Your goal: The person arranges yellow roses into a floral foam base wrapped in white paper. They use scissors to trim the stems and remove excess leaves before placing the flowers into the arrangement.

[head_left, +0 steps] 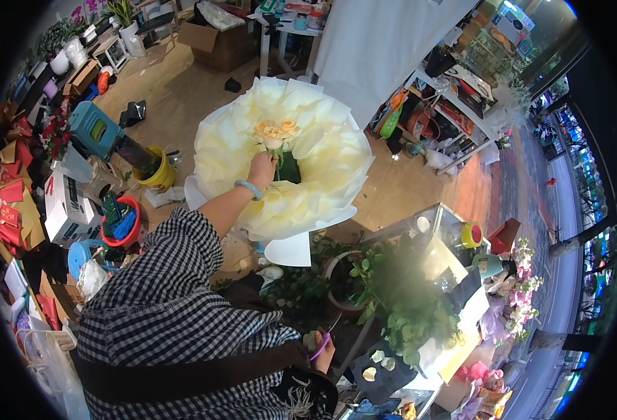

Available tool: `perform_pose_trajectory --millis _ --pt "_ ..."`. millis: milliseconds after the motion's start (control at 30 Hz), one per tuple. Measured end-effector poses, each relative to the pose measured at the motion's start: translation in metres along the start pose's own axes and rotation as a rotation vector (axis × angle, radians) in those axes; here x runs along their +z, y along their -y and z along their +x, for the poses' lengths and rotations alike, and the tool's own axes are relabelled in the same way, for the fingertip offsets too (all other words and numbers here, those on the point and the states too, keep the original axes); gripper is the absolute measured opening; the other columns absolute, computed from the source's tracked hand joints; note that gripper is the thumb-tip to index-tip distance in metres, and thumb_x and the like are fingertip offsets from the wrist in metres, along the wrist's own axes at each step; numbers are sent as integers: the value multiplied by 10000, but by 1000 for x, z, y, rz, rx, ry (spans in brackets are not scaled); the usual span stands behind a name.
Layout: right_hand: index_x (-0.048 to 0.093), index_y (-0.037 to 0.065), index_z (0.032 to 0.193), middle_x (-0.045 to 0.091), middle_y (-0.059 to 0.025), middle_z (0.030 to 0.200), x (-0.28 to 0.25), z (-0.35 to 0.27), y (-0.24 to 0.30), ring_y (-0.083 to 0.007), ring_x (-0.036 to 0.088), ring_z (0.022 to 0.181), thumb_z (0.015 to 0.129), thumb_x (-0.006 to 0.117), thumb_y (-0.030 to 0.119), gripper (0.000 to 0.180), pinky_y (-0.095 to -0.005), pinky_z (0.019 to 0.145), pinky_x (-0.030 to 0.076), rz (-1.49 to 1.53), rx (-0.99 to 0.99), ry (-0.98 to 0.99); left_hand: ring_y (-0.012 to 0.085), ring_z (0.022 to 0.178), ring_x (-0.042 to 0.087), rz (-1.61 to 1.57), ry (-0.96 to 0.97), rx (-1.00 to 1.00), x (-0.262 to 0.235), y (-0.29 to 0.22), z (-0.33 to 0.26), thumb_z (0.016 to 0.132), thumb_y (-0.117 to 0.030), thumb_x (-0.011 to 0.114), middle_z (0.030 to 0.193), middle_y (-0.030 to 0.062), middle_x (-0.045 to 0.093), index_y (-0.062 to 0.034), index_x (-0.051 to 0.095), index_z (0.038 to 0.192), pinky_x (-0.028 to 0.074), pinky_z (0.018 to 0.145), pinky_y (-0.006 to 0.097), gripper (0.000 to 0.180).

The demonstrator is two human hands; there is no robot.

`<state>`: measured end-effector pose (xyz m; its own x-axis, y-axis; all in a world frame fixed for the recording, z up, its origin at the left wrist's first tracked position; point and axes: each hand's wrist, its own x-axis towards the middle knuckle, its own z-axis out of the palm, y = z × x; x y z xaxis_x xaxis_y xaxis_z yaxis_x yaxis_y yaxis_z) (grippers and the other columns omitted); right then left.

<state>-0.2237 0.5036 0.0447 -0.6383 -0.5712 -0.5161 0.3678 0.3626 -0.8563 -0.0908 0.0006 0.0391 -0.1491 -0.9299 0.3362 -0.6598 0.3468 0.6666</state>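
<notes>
My left hand (261, 170), with a pale bangle at the wrist, is closed around the stems of a few peach roses (275, 131). It holds them over the middle of a large round bouquet wrapping (329, 140) of ruffled pale yellow and white paper. A dark green centre (289, 168) shows in the opening beside the stems. Lower down, close to my body, my right hand (324, 352) grips scissors (319, 345) with a purple handle. Their blades point up and away, beside leafy green stems.
A glass-sided table (440, 218) with leafy branches (413, 301) stands at the right. To the left are a yellow bucket (156, 180), a red basin (135, 222) and a white box (69, 211). An open cardboard box (217, 45) and crowded shelves (440, 91) are farther off.
</notes>
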Motion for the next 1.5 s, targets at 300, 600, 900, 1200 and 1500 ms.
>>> perform_pose_trajectory --millis 300,600,900,1200,1500 --pt "609 -58 1058 641 -54 873 0 8 -7 -117 581 781 844 715 202 354 -247 714 468 -27 9 23 403 768 598 -5 -33 -135 9 3 -3 841 -123 584 779 230 623 28 624 778 479 694 480 168" --pt "607 -60 1056 644 -60 862 1 9 -6 -124 590 765 843 717 200 354 -251 700 476 -13 30 16 403 771 598 2 4 -132 22 8 -2 828 -95 565 800 228 625 22 619 802 476 689 471 131" --pt "612 -61 1046 645 -55 855 -1 12 -7 -118 589 773 845 714 199 344 -244 704 473 20 34 8 379 808 597 210 76 -99 30 23 -19 858 -144 541 865 208 635 -20 607 847 471 699 462 141" --pt "629 -38 1030 639 -27 876 1 8 6 -103 566 792 853 700 215 317 -244 730 451 -16 75 7 349 829 582 280 205 -138 31 22 -15 897 -240 537 881 169 613 -26 585 925 469 714 461 221" --pt "614 -29 1048 621 -14 852 -10 18 -14 -93 564 779 859 686 176 288 -238 706 455 -76 48 2 399 793 599 252 161 -193 54 54 -16 914 -226 487 829 215 631 -19 596 846 458 684 508 243"
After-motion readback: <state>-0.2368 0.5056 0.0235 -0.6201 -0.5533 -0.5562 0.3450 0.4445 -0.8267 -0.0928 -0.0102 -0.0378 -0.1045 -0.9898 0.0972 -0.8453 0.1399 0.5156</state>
